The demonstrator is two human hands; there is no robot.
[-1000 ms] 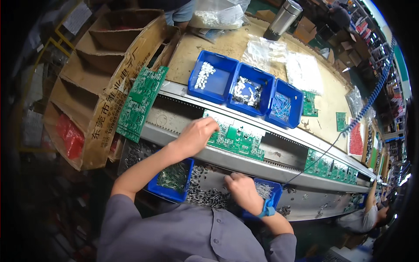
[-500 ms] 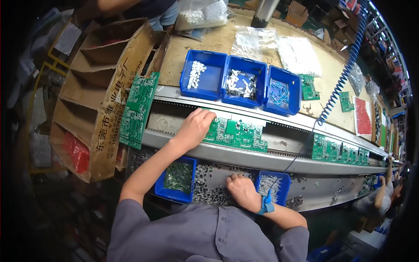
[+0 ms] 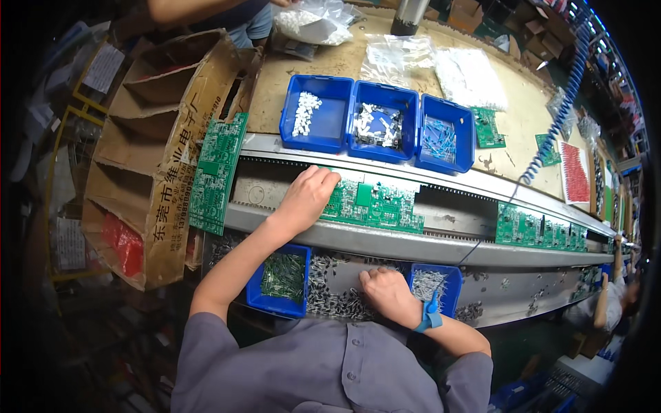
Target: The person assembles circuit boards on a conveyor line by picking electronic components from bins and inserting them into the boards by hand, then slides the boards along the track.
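Observation:
My left hand (image 3: pixel 308 197) rests over the left end of a green circuit board (image 3: pixel 375 205) lying in the rail track. Its fingers are bent together, and the fingertips and anything between them are hidden against the board. My right hand (image 3: pixel 390 294), with a blue wrist strap (image 3: pixel 432 314) on its wrist, is held closed above a metal tray (image 3: pixel 344 277) scattered with small dark parts with wire leads. Whatever it may hold is out of sight. Beside it stands a blue bin of silvery leaded parts (image 3: pixel 430 281); left of the loose parts is a blue bin of green leaded parts (image 3: pixel 283 274).
Beyond the rail stand three blue bins (image 3: pixel 383 124) of white and blue parts. A circuit board (image 3: pixel 217 172) leans by a divided cardboard box (image 3: pixel 131 186) at left. More boards (image 3: pixel 540 227) sit along the track. A coiled blue cord (image 3: pixel 561 103) hangs at right.
The view has shifted slightly. My left hand stays at the same end of the board. My right hand has moved very little over the tray. At the top, another person's arm has shifted.

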